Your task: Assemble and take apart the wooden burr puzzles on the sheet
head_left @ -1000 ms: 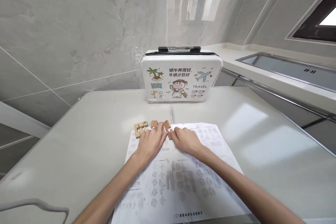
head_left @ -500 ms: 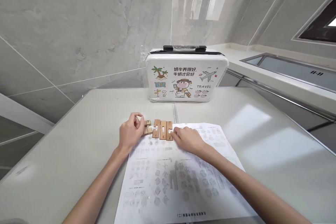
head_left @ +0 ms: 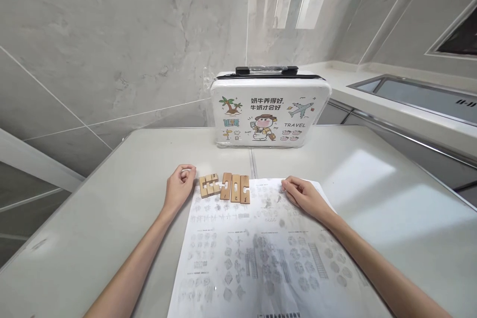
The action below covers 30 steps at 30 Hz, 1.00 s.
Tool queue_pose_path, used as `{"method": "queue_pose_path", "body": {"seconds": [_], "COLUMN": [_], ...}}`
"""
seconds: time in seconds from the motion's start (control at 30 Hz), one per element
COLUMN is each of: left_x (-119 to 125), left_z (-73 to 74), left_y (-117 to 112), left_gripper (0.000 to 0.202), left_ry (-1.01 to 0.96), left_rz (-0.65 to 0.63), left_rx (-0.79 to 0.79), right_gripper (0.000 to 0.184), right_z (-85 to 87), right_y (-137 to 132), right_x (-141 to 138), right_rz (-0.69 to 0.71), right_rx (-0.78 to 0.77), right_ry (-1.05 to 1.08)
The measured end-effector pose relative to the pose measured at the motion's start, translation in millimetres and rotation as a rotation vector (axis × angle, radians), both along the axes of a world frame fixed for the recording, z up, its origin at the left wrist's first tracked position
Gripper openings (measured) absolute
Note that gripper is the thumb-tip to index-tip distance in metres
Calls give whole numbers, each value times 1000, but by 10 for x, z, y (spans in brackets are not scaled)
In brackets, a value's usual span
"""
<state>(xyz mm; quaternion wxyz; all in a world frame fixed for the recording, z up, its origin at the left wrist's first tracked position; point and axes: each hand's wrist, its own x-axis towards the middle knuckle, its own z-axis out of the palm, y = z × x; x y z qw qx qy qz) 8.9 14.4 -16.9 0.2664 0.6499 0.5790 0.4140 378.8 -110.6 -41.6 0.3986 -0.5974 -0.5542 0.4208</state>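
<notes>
Three flat reddish-brown wooden puzzle pieces (head_left: 235, 198) lie side by side at the top of a printed sheet (head_left: 268, 258). They carry the marks 1, 2 and 3 and have cut-out notches or a slot. Just left of them sits a group of lighter notched wooden blocks (head_left: 204, 190), placed close together. My left hand (head_left: 179, 190) rests beside these blocks, apart from them, its fingers curled and nothing seen in them. Over on the sheet's upper right lies my right hand (head_left: 303, 198), fingers bent together, with no piece visible in it.
A white cartoon-printed case (head_left: 270, 109) with a black handle, wrapped in clear plastic, stands upright at the back of the pale table (head_left: 122, 174). Behind it rises a grey tiled wall (head_left: 130, 49). A counter with a sink (head_left: 421, 94) is to the right.
My right hand has left the piece marked 3 and moved right across the sheet. My left hand has drawn back left from the lighter blocks, which now show fully.
</notes>
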Motion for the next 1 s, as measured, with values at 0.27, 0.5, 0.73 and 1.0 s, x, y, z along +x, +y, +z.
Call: {"method": "queue_pose_path", "body": {"seconds": [0.27,0.5,0.73,1.0], "left_x": [-5,0,8,21], "left_z": [-15,4,-8,17], "left_y": [8,17,28,21], "left_gripper": [32,34,34,33], "left_ry": [-1,2,8,24], "left_rz": [-7,-21,-23,-13], "left_rx": [-37,-44,-53,-61], "right_gripper": [48,47,41,37], "right_z": [-98,-43,1,-4], "right_y": [-19,-37,-59,-69], "right_x": [2,-15,-35,-66], "right_rz": [-16,12,63,68], "right_rx": [72,104,104,127], "right_ry": [-87,-173,-233,-246]}}
